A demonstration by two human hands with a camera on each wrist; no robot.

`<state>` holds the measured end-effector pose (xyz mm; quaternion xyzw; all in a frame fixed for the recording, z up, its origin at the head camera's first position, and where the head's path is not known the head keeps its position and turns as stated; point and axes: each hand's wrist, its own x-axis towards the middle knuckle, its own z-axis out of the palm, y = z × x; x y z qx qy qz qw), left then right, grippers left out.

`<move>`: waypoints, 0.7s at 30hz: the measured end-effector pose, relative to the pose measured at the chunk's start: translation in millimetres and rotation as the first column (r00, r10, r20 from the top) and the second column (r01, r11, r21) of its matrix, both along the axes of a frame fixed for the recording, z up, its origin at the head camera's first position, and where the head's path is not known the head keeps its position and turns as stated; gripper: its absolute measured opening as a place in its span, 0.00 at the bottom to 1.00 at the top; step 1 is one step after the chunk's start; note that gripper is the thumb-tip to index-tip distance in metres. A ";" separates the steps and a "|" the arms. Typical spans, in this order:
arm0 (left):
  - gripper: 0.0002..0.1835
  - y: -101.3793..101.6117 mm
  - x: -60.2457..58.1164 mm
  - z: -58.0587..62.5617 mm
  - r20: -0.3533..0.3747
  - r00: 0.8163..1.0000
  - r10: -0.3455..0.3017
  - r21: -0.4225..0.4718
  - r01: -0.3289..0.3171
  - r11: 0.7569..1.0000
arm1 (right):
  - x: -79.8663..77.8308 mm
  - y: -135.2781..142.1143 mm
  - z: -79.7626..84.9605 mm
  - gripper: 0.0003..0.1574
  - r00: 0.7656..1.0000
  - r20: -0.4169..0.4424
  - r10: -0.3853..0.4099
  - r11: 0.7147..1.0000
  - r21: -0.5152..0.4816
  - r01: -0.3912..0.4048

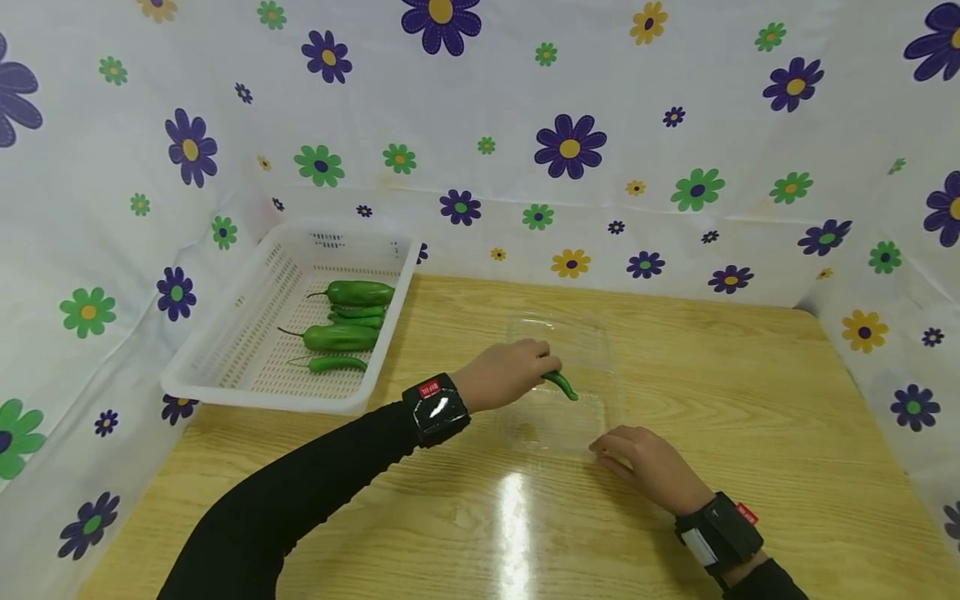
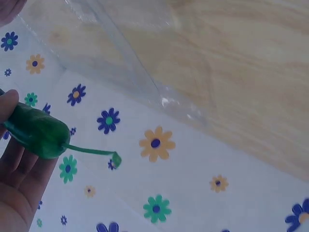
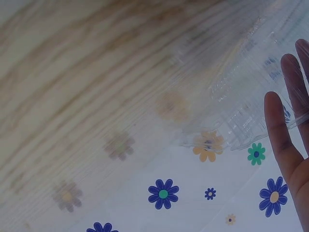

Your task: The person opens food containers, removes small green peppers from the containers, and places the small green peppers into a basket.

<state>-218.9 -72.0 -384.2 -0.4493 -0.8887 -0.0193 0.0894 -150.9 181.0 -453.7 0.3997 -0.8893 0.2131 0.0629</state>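
My left hand (image 1: pixel 510 373) grips a green chili pepper (image 1: pixel 561 385) above a clear plastic container (image 1: pixel 517 433) on the table. In the left wrist view, the pepper's (image 2: pixel 41 133) stem end sticks out past the thumb, with fingers beneath it. The right hand (image 1: pixel 648 465) is at the container's near right corner. In the right wrist view, its fingers (image 3: pixel 292 79) show through the clear wall (image 3: pixel 241 111) and the rim passes between digits; it seems to hold the rim lightly. A hinged lid (image 1: pixel 558 333) lies back, away from me.
A white perforated basket (image 1: pixel 262 400) stands at the left of the wooden table (image 1: pixel 750 400). Inside lie several green peppers (image 1: pixel 341 337), large and small. A flower-print cloth (image 1: pixel 510 167) rises behind the table and along both sides.
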 end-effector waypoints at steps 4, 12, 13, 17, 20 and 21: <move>0.10 -24.1 -3.4 8.8 -0.004 0.999 0.039 0.020 -0.039 0.999 | 0.3 0.5 0.2 0.11 1.000 0.003 -0.007 1.000 -0.001 0.007; 0.09 -84.1 -12.2 37.5 0.010 0.990 0.137 0.041 -0.138 0.990 | -0.7 1.4 -0.7 0.11 1.000 -0.009 -0.004 1.000 -0.009 0.004; 0.10 -92.7 -14.5 38.8 0.010 0.989 0.150 0.044 -0.150 0.988 | -0.8 1.5 -0.5 0.11 1.000 -0.009 -0.004 1.000 -0.009 0.003; 0.11 -124.3 -20.9 42.0 0.000 0.980 0.197 0.066 -0.197 0.978 | -1.4 1.6 0.6 0.11 1.000 -0.008 0.000 1.000 -0.018 -0.001; 0.12 -143.5 -21.4 45.5 0.037 0.968 0.248 0.079 -0.250 0.965 | -2.2 1.6 1.2 0.11 1.000 -0.011 0.003 1.000 -0.025 -0.003; 0.12 -149.3 -21.1 46.6 0.056 0.962 0.267 0.081 -0.271 0.959 | -2.4 1.4 1.4 0.11 1.000 -0.012 0.005 1.000 -0.028 -0.006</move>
